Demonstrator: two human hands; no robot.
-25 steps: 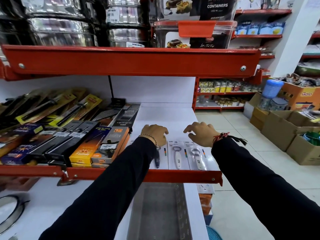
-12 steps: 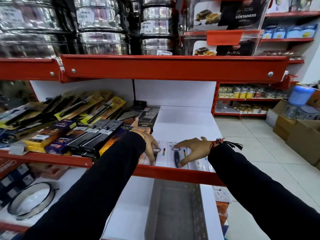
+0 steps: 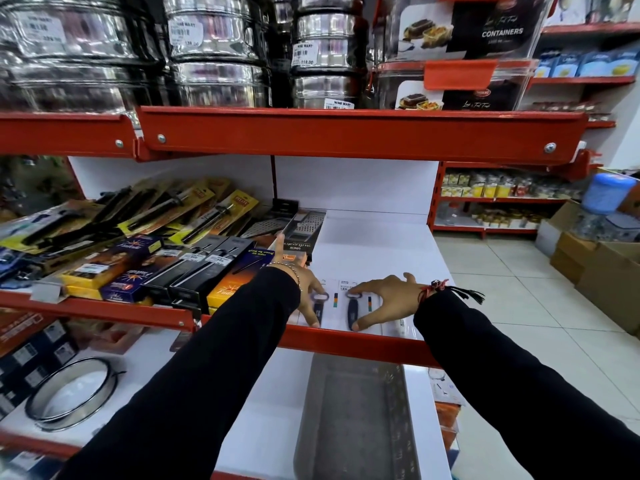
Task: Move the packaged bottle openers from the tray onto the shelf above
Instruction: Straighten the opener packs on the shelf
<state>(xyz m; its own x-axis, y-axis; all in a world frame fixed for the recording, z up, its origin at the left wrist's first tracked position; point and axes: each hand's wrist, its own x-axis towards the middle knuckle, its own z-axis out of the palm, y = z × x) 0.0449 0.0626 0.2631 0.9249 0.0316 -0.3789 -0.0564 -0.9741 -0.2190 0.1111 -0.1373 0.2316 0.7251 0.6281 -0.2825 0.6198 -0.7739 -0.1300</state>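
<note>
Flat white-carded bottle openers lie side by side at the front of the white shelf [image 3: 377,258]. My left hand [image 3: 308,289] rests spread on the left pack [image 3: 329,301], fingers touching its dark opener. My right hand [image 3: 384,301] lies spread over the middle pack [image 3: 360,306], thumb and forefinger at either end of the dark opener. A third pack with a white opener [image 3: 398,323] peeks out beside my right wrist. The grey tray [image 3: 353,420] sits on the shelf below, and nothing is visible inside it.
Boxed lighters [image 3: 114,268] and graters [image 3: 304,230] crowd the shelf left of my hands. A red shelf lip [image 3: 346,341] runs along the front. Steel tins [image 3: 214,53] and container boxes fill the shelf above. Cardboard boxes [image 3: 595,271] stand on the tiled floor at right.
Both hands went from curled above the packs to spread flat on them. The view has shifted left and slightly up.
</note>
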